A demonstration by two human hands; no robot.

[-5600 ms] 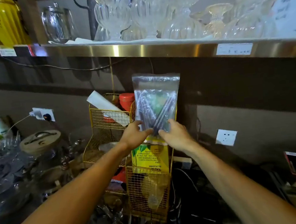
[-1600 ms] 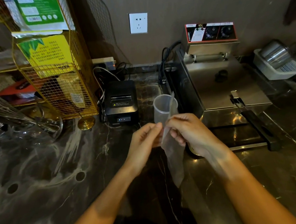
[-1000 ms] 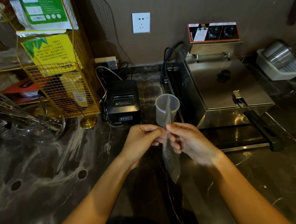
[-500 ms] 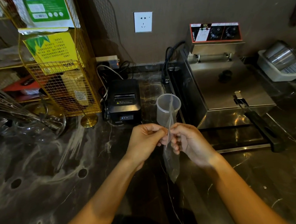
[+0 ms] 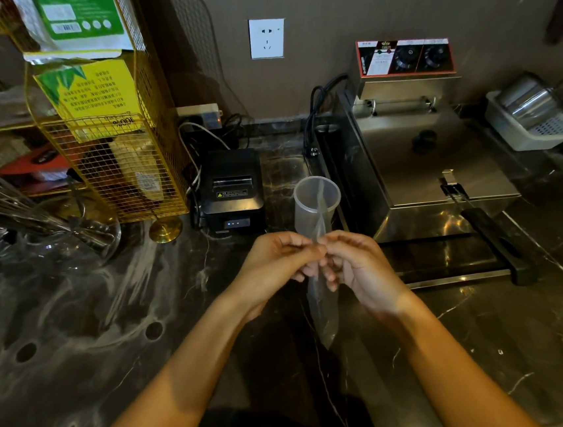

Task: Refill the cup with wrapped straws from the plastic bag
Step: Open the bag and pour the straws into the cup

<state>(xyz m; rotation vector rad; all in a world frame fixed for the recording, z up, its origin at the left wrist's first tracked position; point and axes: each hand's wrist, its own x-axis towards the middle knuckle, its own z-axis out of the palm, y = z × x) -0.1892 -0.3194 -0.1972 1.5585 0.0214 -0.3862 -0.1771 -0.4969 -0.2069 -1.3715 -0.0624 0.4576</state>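
A: What sits at the far left?

B: A glass bowl rests on the dark marble desk, with metal whisks lying across it. Just right of it stands a gold wire rack, holding a yellow packet with a green one above it.

A: And next to the rack?

B: A small black receipt printer stands against the far wall, below a white wall socket.

A: Where are the hands?

B: Near the middle, over the desk. The left hand and the right hand meet fingertip to fingertip, each pinching the top edge of the plastic bag between thumb and fingers. Their other fingers are loosely curled.

A: How does the bag hang?

B: Edge-on, as a thin clear strip dropping below the hands. Whether any straws are inside it, I cannot tell.

A: And the cup?

B: The translucent cup stands upright on the desk just beyond the hands, between the printer and the fryer. The bag's top edge rises in front of it. I cannot tell what the cup holds.

A: What is on the right?

B: A steel fryer with a red-edged control panel, its black handle pointing near. Farther right, a white basket holds a metal cup lying on its side.
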